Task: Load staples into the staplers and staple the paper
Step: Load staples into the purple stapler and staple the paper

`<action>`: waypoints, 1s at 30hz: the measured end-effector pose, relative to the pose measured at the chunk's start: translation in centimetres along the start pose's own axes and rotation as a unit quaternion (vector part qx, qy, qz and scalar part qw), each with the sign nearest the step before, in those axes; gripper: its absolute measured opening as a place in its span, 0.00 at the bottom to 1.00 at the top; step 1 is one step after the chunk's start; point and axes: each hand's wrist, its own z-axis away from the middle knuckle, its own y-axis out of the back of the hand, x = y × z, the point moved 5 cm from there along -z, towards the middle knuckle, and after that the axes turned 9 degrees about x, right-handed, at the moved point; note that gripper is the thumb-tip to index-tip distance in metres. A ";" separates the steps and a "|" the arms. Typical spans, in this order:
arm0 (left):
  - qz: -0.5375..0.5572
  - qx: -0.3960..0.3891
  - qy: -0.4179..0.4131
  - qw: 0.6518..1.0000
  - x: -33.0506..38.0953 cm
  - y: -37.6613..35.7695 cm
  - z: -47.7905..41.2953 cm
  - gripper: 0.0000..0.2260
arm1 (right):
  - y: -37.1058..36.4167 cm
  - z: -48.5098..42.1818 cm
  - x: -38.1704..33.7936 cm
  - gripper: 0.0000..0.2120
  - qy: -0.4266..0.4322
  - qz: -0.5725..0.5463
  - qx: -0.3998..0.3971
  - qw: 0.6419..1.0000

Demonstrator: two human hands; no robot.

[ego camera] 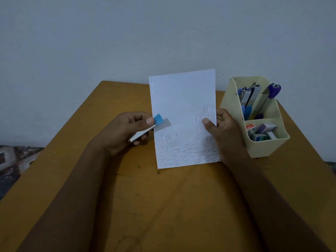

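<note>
Left hand: fingers curled under a small blue stapler, thumb pressed on top of its blue end. A squeeze grip, the thumb set where it would drive the lever down.

Stapler's blue end overlaps the left edge of the paper about midway up and casts a shadow on the sheet. Cannot tell whether the edge sits inside the stapler's mouth.

Right hand: pinches the sheet's right edge low down, thumb flat on the front face, fingers behind. Likely there to brace the sheet against the push from the other side.

Paper held up facing the person, leaning back a little. Cannot tell whether its bottom edge touches the table. Lower half crowded with short dark dashes, a few more along the left edge; these read as staples already driven. The upper part is mostly bare, so there is room for more.

Just right of the right hand, a cream organizer on the table. Its back compartments hold spare staplers, blue and purple, stood on end. Its front compartment holds small staple boxes. All within easy reach for reloading.

Judgement: stapling step in hand, next press due on the left edge
</note>
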 end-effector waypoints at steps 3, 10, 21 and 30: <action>0.023 -0.038 -0.006 0.999 -0.2 -0.1 0.0 0.19 | 0.0 0.1 -0.1 0.09 0.007 0.003 -0.009 1.000; -0.001 -0.064 -0.011 0.998 -0.7 -0.7 -0.3 0.22 | -0.6 0.5 -0.5 0.08 0.024 0.014 -0.032 0.999; -0.033 -0.071 -0.003 0.997 -1.2 -2.5 -0.4 0.29 | -0.6 0.4 -0.5 0.06 0.035 -0.005 -0.005 0.999; -0.111 -0.094 0.018 0.989 -1.2 -2.7 0.0 0.25 | -0.6 0.4 -0.4 0.07 0.032 -0.007 -0.010 0.999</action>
